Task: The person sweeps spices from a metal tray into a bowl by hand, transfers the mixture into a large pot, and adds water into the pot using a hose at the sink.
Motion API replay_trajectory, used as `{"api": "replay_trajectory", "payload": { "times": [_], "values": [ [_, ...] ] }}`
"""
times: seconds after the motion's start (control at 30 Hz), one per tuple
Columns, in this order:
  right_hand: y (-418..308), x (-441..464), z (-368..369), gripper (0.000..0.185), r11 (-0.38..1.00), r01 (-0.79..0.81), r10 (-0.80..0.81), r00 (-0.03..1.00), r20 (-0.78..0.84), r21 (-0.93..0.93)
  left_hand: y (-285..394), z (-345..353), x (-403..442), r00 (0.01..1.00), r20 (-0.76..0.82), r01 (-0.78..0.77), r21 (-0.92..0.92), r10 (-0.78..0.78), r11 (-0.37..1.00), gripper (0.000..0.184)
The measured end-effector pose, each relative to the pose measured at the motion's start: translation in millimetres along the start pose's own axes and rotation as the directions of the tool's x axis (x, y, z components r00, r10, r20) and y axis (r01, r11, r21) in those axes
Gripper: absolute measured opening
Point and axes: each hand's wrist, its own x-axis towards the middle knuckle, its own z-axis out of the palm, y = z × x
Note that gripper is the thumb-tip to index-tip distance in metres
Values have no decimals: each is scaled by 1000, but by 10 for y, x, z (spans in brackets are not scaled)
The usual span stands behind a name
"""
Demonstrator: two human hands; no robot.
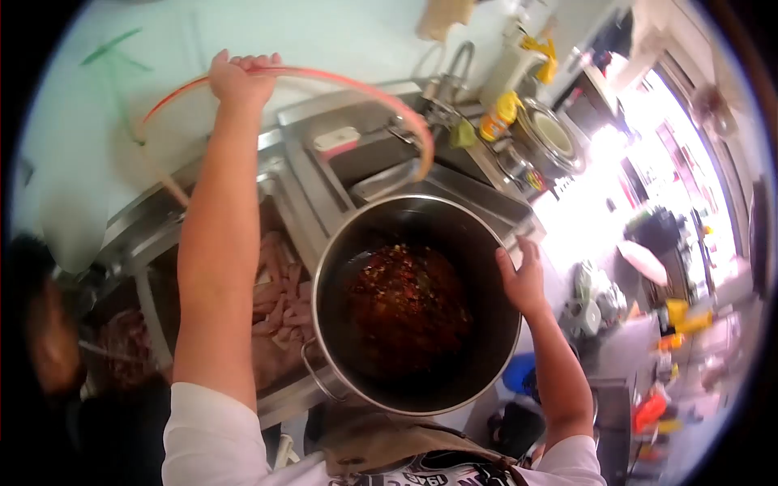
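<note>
Against the wall (324,32), metal sinks (301,182)

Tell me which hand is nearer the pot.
Right. The right hand is at the pot rim; the left hand grips the hose, well beyond the pot.

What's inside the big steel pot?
Pot: dark reddish-brown liquid with red and pale bits floating on top. Whatever lies beneath, and the pot's bottom, is hidden.
</note>
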Motion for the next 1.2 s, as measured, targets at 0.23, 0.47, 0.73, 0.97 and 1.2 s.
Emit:
{"api": "replay_trajectory", "payload": {
  "times": [0.23,0.47,0.73,0.97,1.2],
  "values": [
    [-949,1444,432,87,882,471,-449,841,-303,0,533,228,-848,997,59,-19,-306,39,952,39],
    [-1393,2143,166,48,955,296,-293,947,130,-2,1004,112,-869,983,181,57,-328,4,943,34],
    [-2148,1569,-1271,54,758,597,-585,800,-131,261,1378,180,-1539,921,389,-159,353,10,922,69],
    [-1817,335,-623,29,909,368,-388,918,77,198,962,-3065,-354,889,-186,168,983,417,81,25],
    [-1498,-180,-341,20,947,208,-226,973,47,246,1069,-3564,-237,846,-44,322,837,531,-443,62]
  ]
}}
